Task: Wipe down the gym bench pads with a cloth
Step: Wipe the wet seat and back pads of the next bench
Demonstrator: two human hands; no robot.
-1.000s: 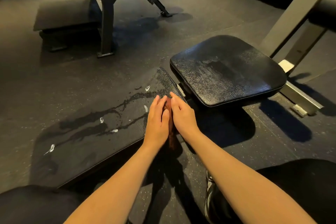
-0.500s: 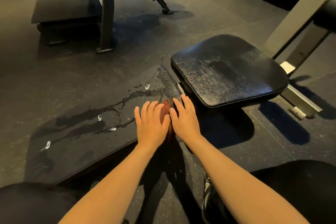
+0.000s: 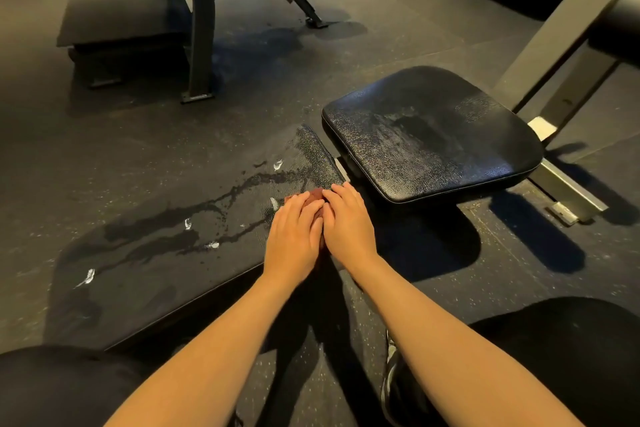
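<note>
Dark rubber gym floor (image 3: 104, 142); mid-frame, the long back pad (image 3: 138, 288) is streaked with liquid (image 3: 152, 236). Left hand (image 3: 294, 239) and right hand (image 3: 348, 222) lie side by side, touching, fingers flat on a reddish cloth (image 3: 316, 195) at the pad's right end, beside the seat pad (image 3: 433, 135). The risk, as I judge it: that small bunched cloth may shove puddles off the edge, or slip from under the palms.
</note>
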